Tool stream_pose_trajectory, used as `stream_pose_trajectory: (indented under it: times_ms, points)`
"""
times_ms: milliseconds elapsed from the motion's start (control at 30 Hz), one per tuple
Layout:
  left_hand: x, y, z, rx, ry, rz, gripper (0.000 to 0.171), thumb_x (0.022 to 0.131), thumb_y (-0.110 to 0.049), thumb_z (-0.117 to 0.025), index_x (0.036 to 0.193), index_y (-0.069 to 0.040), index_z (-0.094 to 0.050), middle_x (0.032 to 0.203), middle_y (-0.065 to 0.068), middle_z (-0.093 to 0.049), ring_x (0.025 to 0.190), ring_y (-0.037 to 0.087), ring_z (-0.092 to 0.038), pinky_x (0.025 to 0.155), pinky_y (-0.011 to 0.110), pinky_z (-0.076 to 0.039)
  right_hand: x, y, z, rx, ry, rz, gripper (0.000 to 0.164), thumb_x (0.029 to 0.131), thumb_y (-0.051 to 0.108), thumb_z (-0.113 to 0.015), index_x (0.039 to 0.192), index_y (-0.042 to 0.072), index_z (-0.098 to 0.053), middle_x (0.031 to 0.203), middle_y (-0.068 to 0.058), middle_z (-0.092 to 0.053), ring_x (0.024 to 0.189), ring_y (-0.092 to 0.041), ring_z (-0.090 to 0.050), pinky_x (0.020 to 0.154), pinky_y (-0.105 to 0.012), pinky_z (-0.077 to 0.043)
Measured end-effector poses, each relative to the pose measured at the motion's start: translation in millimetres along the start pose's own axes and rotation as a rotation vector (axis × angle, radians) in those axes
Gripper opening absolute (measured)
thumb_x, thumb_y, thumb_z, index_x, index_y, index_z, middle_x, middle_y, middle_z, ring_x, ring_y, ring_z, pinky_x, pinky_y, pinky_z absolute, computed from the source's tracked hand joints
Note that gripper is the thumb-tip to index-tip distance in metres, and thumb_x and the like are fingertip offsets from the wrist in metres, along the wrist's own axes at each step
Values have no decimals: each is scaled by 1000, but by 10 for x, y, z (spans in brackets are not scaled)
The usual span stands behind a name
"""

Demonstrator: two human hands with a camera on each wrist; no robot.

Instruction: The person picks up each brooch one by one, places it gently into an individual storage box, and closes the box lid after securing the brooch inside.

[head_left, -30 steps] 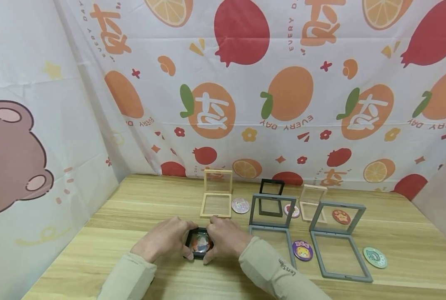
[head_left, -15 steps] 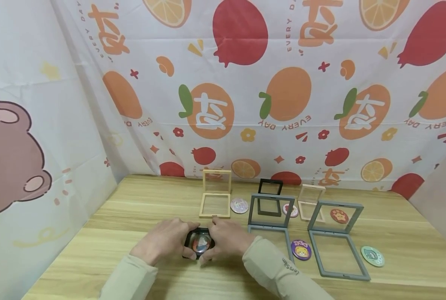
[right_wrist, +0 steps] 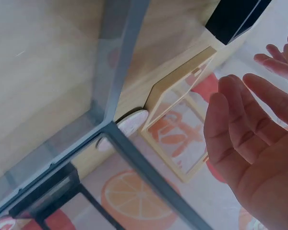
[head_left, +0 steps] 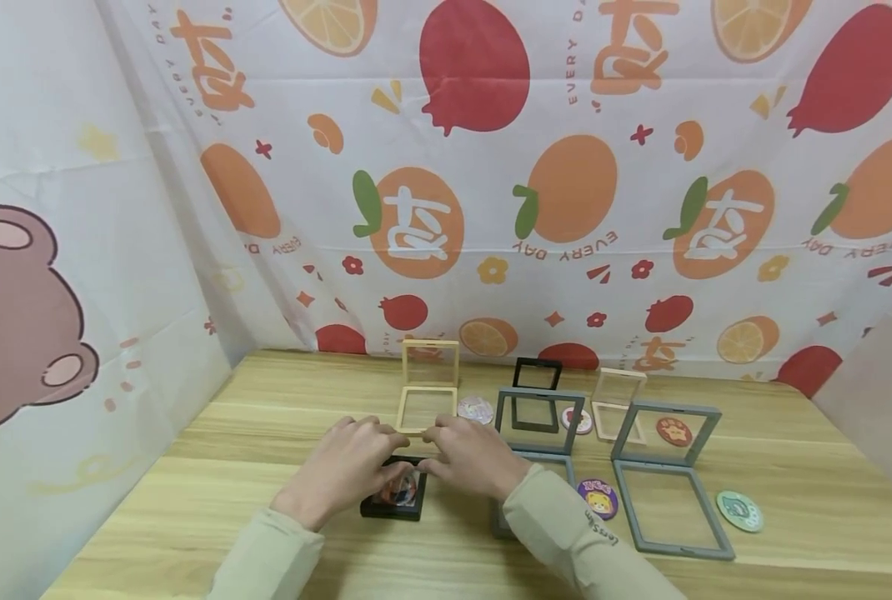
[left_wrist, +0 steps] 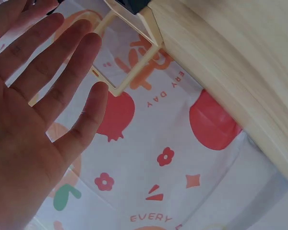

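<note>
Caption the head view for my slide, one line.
Left grip and right grip at a black frame with a badge inside, open frames and loose badges beyond and to the right.

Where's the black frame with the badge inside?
Head view, lower, just left of centre: black frame on the wooden table, partly covered by the left hand, nearer than the open yellow frame.

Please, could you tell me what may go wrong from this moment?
The right sleeve overlaps the closest grey frame in the head view, so moving might knock it or the purple badge beside it. The left hand and right hand are close to the black frame with the round badge; a brush could shift it.
</note>
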State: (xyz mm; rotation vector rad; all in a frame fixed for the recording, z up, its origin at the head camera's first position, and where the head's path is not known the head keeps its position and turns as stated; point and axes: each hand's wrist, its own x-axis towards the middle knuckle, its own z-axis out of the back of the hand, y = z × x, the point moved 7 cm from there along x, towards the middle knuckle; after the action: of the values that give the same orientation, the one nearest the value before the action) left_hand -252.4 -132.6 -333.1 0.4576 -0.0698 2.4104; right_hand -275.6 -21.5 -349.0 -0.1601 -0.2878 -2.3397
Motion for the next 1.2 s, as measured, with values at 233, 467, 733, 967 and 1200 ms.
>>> stream_pose_trajectory:
  times_ms: [233, 467, 733, 967, 1200]
  points:
    - [94, -70, -34, -7, -1, -13, 20, 85, -27, -84, 95, -11, -78, 85, -2, -74, 77, 20, -68, 68, 45, -54, -74, -109, 56, 44, 6, -19, 24, 95, 23, -74, 111, 6, -75, 103, -5, -69, 89, -16, -66, 74, -29, -55]
    - [177, -180, -27, 1, -12, -36, 18, 86, -28, -83, 91, -12, -76, 80, -3, -72, 75, 20, -67, 69, 45, -54, -135, -187, 62, 82, -4, -20, 24, 95, 23, -73, 110, 5, -75, 103, -5, -70, 85, -13, -64, 71, -28, -53]
    - [243, -272, -45, 6, -5, -48, 19, 88, -30, -80, 92, -12, -77, 82, -4, -72, 76, 18, -67, 70, 44, -55, -220, -287, 70, 100, -16, -57, 21, 94, 21, -75, 108, 5, -75, 103, -6, -71, 85, -16, -65, 68, -28, -53]
    - [285, -318, -52, 4, 1, -48, 18, 88, -31, -80, 90, -13, -77, 79, -4, -71, 75, 19, -67, 71, 45, -54, -363, -441, 133, 129, -17, -119, 20, 91, 15, -76, 108, 4, -74, 100, -7, -70, 88, -20, -65, 74, -35, -55]
    - [282, -337, -46, -2, -12, -51, 19, 88, -31, -80, 90, -12, -77, 78, -3, -71, 75, 20, -66, 68, 44, -54, -465, -512, 194, 168, -57, -126, 20, 90, 10, -76, 108, 1, -74, 101, -9, -71, 90, -22, -65, 78, -40, -55]
